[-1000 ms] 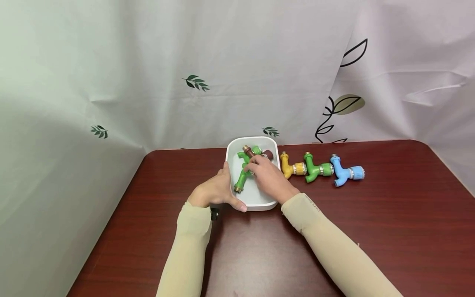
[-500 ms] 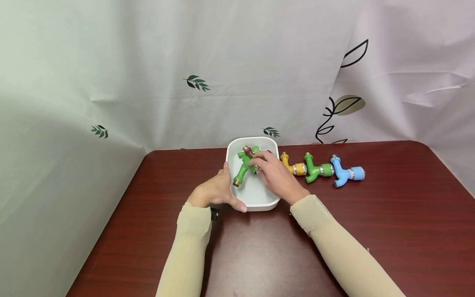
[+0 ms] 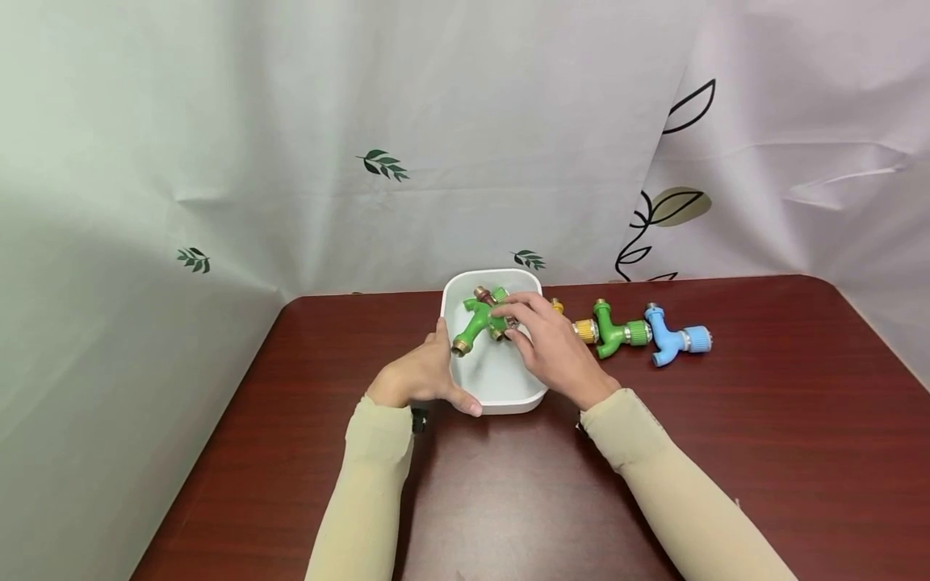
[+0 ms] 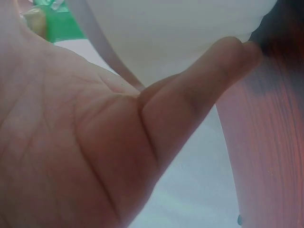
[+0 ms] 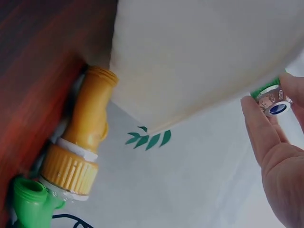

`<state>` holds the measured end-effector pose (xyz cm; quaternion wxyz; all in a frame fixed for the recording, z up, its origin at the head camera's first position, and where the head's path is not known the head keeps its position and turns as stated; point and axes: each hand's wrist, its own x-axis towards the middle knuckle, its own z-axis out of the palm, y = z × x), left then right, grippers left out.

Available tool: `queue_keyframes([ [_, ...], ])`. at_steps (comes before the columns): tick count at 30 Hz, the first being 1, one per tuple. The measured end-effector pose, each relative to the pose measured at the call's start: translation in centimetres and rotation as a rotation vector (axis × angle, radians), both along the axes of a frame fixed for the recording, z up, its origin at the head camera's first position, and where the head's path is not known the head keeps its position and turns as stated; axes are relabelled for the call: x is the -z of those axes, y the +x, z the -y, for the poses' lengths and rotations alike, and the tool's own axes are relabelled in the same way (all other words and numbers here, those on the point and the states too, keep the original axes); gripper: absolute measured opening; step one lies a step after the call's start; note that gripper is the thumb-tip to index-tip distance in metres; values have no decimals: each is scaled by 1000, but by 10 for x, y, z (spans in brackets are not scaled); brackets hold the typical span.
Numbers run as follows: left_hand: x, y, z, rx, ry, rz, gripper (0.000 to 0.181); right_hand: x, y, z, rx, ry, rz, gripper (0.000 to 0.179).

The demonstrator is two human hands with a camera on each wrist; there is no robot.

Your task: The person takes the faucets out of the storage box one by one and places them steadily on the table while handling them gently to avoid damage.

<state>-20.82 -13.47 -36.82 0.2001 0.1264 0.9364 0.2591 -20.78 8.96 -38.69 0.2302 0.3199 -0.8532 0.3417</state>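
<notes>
My right hand (image 3: pixel 554 343) pinches a green faucet (image 3: pixel 474 327) at its knob end, above the white tray (image 3: pixel 508 394); its brass threaded end points front-left. In the right wrist view, the silver cap of that faucet (image 5: pixel 274 102) shows between thumb and fingers. Below it in the tray lie a brown faucet (image 3: pixel 483 294) and another green one, its knob (image 3: pixel 500 294) near the back; both are partly hidden. My left hand (image 3: pixel 421 371) rests along the tray's left side, thumb straight at the front corner. The left wrist view shows a straight digit against the tray's outer wall (image 4: pixel 175 28).
Right of the tray, a yellow faucet (image 3: pixel 585 331), a green faucet (image 3: pixel 613 335) and a blue faucet (image 3: pixel 672 343) lie in a row on the dark red table (image 3: pixel 763 420). A white curtain (image 3: pixel 450 202) with leaf prints hangs behind the table's back edge.
My right hand has moved right and lifted the green faucet off the pile; its brass end has risen and swung slightly left. The left hand and the tray have stayed put.
</notes>
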Motion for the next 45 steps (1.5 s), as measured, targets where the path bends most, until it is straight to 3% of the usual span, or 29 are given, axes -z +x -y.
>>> queue_keyframes([
  [7, 1, -1, 0, 8, 54, -21, 159, -6, 6, -7, 31, -47, 24, 29],
  [27, 1, 0, -1, -8, 21, -7, 160, -9, 22, -35, 70, -126, 15, 32],
  [45, 1, 0, -1, -1, 46, -6, 160, 1, 37, -76, 98, -144, 180, 38],
])
